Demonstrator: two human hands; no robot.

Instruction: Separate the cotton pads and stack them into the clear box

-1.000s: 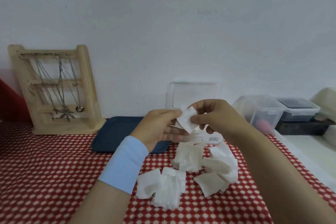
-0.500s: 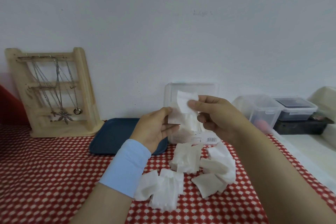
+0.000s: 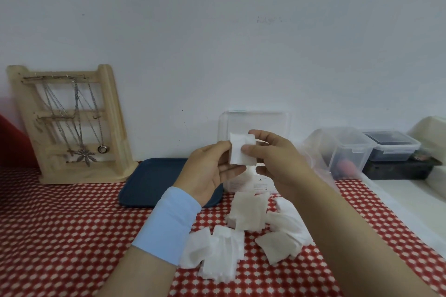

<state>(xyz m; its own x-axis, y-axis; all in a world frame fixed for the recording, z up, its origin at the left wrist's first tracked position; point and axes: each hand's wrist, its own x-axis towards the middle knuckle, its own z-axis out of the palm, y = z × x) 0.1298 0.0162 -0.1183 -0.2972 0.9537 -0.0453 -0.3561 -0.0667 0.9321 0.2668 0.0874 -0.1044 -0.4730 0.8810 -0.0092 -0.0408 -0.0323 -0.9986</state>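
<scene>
While the red-checked tabletop (image 3: 60, 236) is carrying everything, a wooden necklace rack (image 3: 113, 128) is standing at its back left, and a blue tray (image 3: 154, 181) is lying just right of it. Right of the tray, the clear box (image 3: 277, 125) is sitting by the wall with its lid standing up. Loose pads (image 3: 248, 214) are lying heaped in front of it. Above them, the left hand (image 3: 207, 171) and right hand (image 3: 277, 159) are both pinching one cotton pad (image 3: 240, 152) by opposite edges, holding it before the box.
</scene>
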